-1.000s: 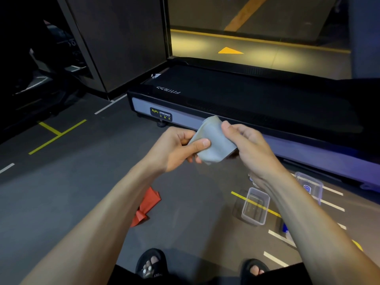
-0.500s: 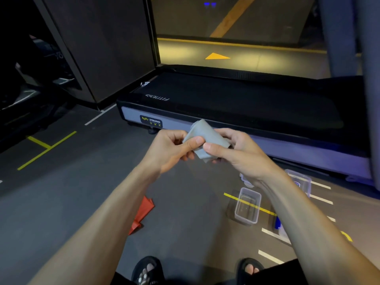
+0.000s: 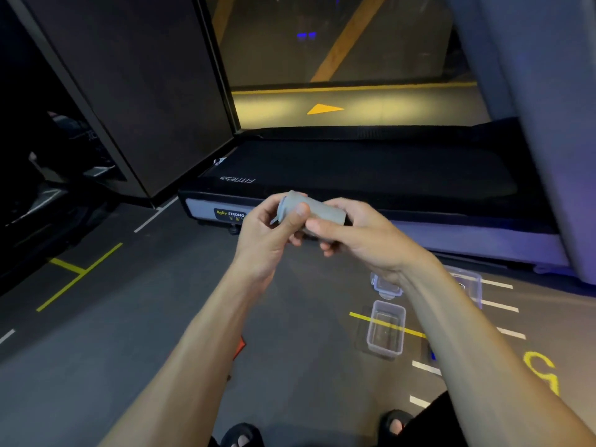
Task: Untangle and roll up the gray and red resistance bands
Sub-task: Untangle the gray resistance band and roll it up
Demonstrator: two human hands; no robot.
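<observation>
The gray resistance band (image 3: 317, 208) is wound into a short thick roll held in front of me at chest height. My left hand (image 3: 269, 235) grips its left end, thumb pressed on top. My right hand (image 3: 361, 238) wraps the right end from below and behind. The red resistance band (image 3: 240, 346) lies on the floor under my left forearm; only a small corner of it shows.
A treadmill deck (image 3: 354, 175) lies just beyond my hands. On the floor at the right stand a clear plastic box (image 3: 386, 330), a second clear container (image 3: 469, 285) and a lid (image 3: 385, 287). My sandalled feet (image 3: 240, 435) are at the bottom edge. A dark panel (image 3: 145, 91) stands at the left.
The gray band has gone from a loosely folded flat piece to a tight cylinder between both hands. The camera tilted down and forward, so the red band is now mostly hidden by my left arm.
</observation>
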